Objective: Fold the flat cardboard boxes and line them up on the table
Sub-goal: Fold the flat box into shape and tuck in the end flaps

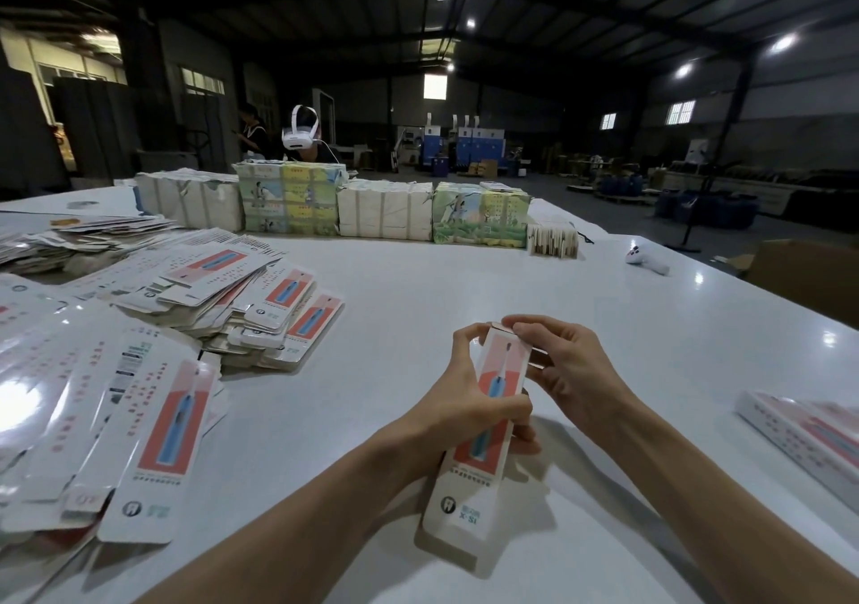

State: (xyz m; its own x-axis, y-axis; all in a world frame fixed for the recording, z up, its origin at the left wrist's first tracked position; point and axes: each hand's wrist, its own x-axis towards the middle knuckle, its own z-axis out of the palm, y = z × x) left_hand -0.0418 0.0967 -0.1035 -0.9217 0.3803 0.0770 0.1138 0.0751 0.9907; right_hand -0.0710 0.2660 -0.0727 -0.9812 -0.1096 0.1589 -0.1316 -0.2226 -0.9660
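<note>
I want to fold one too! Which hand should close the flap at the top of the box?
Probably the right hand. Its fingertips pinch the box at its top end, while the left hand grips the middle and is busy steadying it.

On the table (465,278), the near middle holds a toothbrush box (469,487), raised between the left grip (465,399) at its mid-length and the right grip (571,366) at its far end. To the left sprawls a heap of flat box blanks (162,324), reaching from the near edge well back. Along the far edge runs a row of bundled stacks (334,203), with a smaller stack (553,236) at its right end. Right of that lies a handheld controller (646,259). Folded boxes (809,436) lie side by side at the near right edge. Beyond the right edge stands a carton (809,273); behind the row, a person (304,138).
</note>
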